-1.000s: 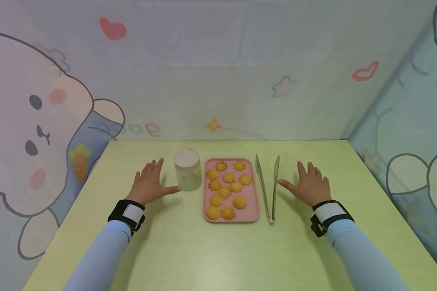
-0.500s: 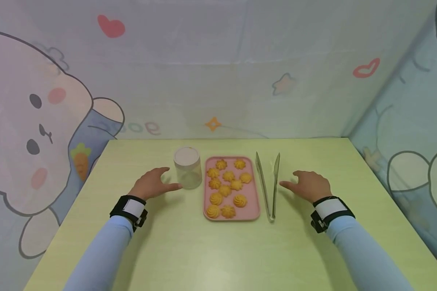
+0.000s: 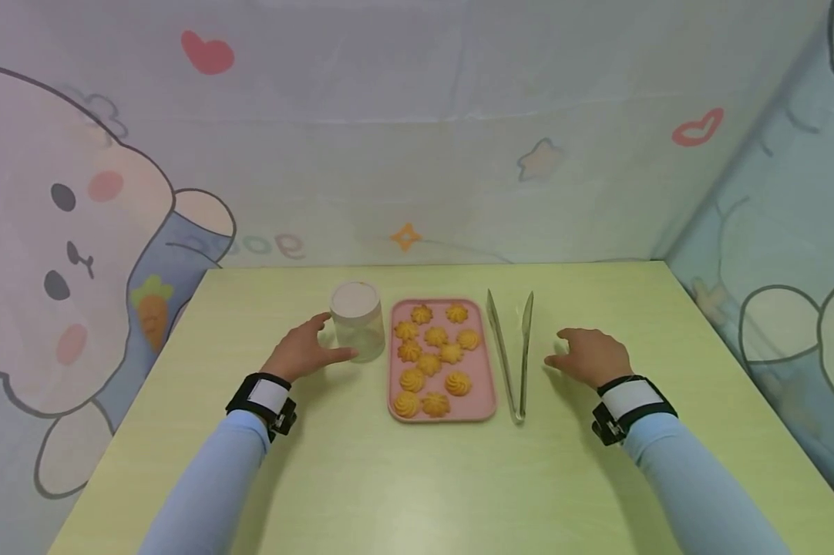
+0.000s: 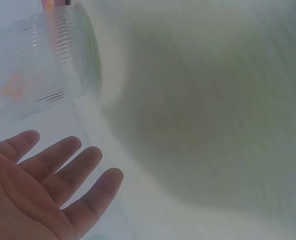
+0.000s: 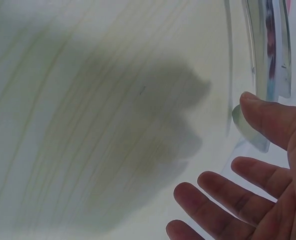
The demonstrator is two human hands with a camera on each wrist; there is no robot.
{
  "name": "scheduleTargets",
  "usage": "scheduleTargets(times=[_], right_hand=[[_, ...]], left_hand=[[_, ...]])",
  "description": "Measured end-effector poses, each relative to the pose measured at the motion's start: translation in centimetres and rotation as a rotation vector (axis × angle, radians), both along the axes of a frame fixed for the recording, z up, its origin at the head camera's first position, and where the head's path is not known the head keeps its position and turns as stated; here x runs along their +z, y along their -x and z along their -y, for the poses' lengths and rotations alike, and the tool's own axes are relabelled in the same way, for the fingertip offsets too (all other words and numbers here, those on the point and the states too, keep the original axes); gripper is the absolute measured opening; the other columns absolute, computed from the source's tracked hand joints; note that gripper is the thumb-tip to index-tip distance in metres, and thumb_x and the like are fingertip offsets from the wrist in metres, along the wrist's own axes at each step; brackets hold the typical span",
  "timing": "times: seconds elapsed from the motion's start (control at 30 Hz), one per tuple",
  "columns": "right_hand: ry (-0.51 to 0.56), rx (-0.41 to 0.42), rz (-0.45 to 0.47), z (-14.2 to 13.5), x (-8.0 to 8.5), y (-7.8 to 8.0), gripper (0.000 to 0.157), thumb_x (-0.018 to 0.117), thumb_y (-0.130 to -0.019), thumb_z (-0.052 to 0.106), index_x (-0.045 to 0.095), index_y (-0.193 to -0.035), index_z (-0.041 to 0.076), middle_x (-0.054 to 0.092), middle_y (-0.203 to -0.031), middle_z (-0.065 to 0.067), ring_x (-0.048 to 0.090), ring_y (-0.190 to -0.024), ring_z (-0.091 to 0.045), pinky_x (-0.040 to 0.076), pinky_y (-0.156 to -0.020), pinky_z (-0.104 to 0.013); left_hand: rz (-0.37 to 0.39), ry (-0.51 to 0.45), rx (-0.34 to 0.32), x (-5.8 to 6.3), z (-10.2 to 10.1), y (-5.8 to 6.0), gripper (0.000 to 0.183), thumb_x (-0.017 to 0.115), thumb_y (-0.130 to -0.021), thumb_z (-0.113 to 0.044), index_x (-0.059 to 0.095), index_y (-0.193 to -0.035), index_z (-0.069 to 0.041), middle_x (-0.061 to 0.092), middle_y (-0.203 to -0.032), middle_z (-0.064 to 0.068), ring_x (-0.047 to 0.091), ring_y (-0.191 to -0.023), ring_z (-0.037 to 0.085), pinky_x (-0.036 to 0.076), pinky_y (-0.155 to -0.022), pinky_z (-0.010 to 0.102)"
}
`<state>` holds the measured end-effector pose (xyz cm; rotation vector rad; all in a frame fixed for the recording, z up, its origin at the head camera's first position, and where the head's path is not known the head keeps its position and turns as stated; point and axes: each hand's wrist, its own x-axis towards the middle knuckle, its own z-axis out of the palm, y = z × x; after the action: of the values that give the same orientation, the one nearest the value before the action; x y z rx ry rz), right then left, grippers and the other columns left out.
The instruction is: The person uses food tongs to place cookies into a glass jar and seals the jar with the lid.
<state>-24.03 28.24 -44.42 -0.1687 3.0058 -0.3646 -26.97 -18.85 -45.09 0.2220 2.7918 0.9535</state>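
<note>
My left hand [image 3: 304,353] is spread beside a clear jar [image 3: 360,333] with a whitish lid [image 3: 356,299], thumb and fingertips right at its near left side. In the left wrist view the fingers are apart and the jar [image 4: 42,65] lies beyond them, with nothing gripped. Right of the jar, a pink tray [image 3: 482,401] carries several golden piped cookies [image 3: 458,383]. Metal tongs [image 3: 523,370] lie spread on the table, right of the tray. My right hand [image 3: 593,358] hovers to the right of the tongs, fingers loosely bent and holding nothing.
All of this stands on a pale yellow-green table [image 3: 417,486]. Behind it hangs a cloth backdrop [image 3: 459,154] printed with a bear and hearts, and a similar cloth closes off the right side.
My left hand has moved right, up to the jar, its fingers bending from outstretched. The right hand's fingers have drawn in from a wide spread. Jar, tray and tongs stay put.
</note>
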Motion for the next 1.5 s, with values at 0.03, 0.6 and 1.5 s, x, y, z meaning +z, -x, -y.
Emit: scheduleTargets(times=[0.03, 0.6, 1.5], right_hand=[[-0.001, 0.002, 0.002, 0.0, 0.0, 0.0, 0.063, 0.068, -0.088, 0.040, 0.057, -0.132, -0.003, 0.069, -0.105, -0.022, 0.066, -0.090, -0.038, 0.052, -0.063, -0.048], [-0.009, 0.007, 0.017, 0.2, 0.4, -0.4, 0.063, 0.067, -0.088, 0.042, 0.057, -0.131, -0.004, 0.069, -0.103, -0.020, 0.066, -0.088, -0.038, 0.052, -0.061, -0.047], [-0.011, 0.011, 0.005, 0.5, 0.6, -0.5, 0.062, 0.067, -0.089, 0.042, 0.058, -0.130, -0.003, 0.069, -0.106, -0.021, 0.066, -0.086, -0.038, 0.052, -0.059, -0.047]], left_hand=[[-0.001, -0.010, -0.001, -0.1, 0.0, 0.1, 0.103, 0.074, -0.076, -0.062, 0.032, -0.151, -0.005, 0.044, -0.144, 0.026, 0.044, -0.129, 0.044, 0.038, -0.100, 0.059], [-0.023, -0.168, 0.039, -1.1, -2.2, 1.2, 0.107, 0.084, -0.072, -0.047, 0.025, -0.148, 0.001, 0.045, -0.142, 0.025, 0.046, -0.127, 0.041, 0.040, -0.100, 0.054], [-0.075, -0.302, 0.109, -1.8, -3.0, 1.3, 0.105, 0.087, -0.067, -0.049, 0.032, -0.143, -0.002, 0.049, -0.137, 0.021, 0.048, -0.125, 0.035, 0.040, -0.101, 0.052]])
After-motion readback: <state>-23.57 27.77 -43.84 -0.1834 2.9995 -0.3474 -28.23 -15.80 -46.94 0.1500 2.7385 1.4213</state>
